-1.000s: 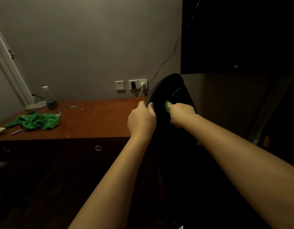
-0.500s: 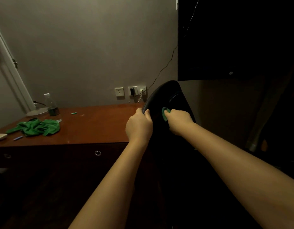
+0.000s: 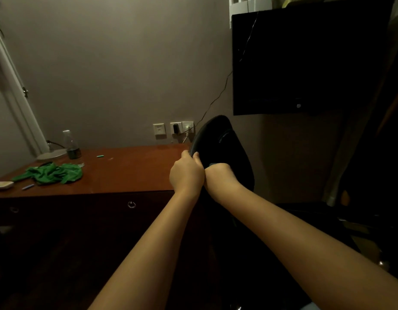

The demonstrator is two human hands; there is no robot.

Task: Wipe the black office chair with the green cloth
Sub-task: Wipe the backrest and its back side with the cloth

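The room is dim, with a warm brownish cast. The wall [image 3: 104, 63] is brightest toward 11 o'clock and greys off toward 3 o'clock. A soft sheen lies on the desk top [image 3: 130, 171] at 9 o'clock, while its front at 7 o'clock sinks into shadow. The black office chair [image 3: 218, 142] by the centre nearly merges with the darkness, as does the dark panel [image 3: 305, 63] at 1 o'clock. The left hand [image 3: 186, 175] and right hand [image 3: 220, 177] are evenly lit, without hard shadows. The green cloth [image 3: 212, 164] in the right hand's grip shows only as a dull sliver. At 10 o'clock the door frame [image 3: 12, 90] bows, leans and blurs.
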